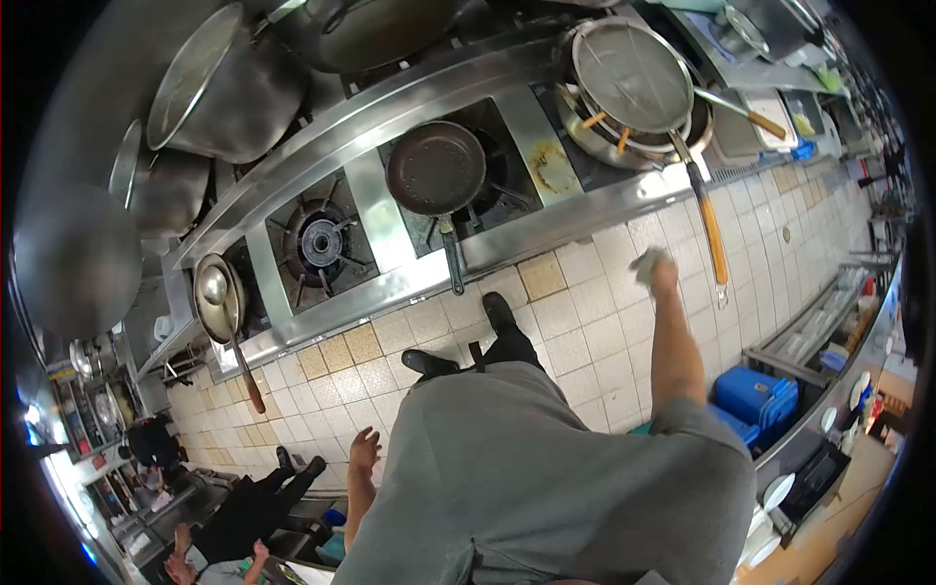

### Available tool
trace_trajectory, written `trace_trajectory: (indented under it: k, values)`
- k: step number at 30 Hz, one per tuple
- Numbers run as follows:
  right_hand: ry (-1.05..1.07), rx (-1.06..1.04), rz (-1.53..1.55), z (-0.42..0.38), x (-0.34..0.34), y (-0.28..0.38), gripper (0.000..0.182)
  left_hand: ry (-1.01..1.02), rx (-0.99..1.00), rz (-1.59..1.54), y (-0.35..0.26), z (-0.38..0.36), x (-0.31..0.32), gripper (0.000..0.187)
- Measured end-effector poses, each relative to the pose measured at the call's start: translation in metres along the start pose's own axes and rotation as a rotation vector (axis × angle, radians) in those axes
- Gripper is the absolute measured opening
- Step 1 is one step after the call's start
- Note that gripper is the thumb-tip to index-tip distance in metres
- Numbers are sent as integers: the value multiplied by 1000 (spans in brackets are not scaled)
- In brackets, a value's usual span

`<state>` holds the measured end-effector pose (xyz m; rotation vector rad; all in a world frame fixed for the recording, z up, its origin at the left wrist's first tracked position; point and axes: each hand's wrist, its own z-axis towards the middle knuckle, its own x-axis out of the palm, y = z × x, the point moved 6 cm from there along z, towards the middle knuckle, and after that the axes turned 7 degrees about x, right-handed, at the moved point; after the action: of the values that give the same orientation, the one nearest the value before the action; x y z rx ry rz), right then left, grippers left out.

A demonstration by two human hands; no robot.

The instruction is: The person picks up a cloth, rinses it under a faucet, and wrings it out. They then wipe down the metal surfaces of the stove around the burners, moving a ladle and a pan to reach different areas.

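Observation:
My right hand [666, 277] is closed around a crumpled greyish cloth [643, 263], held out over the tiled floor in front of the stove. Nearest to it is a large mesh strainer [632, 76] with a long wooden handle, resting over a pot on the right of the range. My left hand [365, 449] hangs low beside my body, its fingers apart and holding nothing. A dark frying pan [436, 168] sits on the middle burner, its black handle pointing toward me. To the left, a ladle [212, 287] lies in a wok [218, 317].
Large metal pots [224, 102] stand along the back left of the steel stove [380, 210]. A bare burner [322, 242] lies left of the frying pan. Blue bins [756, 395] are behind me at right. Another person [244, 522] is at the lower left.

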<state>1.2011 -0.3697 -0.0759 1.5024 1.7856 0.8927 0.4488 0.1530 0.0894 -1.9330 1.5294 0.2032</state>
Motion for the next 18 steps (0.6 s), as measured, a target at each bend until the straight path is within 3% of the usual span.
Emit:
trace_trajectory:
  k: [1,2,3,4,7,9,10,13,15,16,18]
  values:
    - [179,111,305,-38,27,-10,41,13,137,28,7,16,6,53]
    - [160,288,486,-59,43,-29,45,-38,31,-53,-48,4,7,53]
    - [220,416,503,-88,66,-29,45,-20,125,-235,-37,30,18,53]
    - [275,545,520,-120,90,-19,46,4,111,-304,-73,31,22,53]
    - [399,625,622,-170,157,20,50,75,349,-131,-162,53,30,53]
    - [635,491,558,-201,200,77,42,66,483,-36,-211,63,31,51]
    - [637,485,553,-205,211,91,42,59,569,-19,-224,72,34,51]
    - [697,381,417,-203,230,136,32,79,564,-59,-260,67,34,49]
    - [643,79,-362,-201,247,161,28,119,657,-197,-282,63,40,49]
    - [691,75,-376,-205,259,169,28,158,742,-326,-291,54,43,49]
    - [739,-403,-882,-225,297,194,30,260,672,-316,-327,18,45,48]
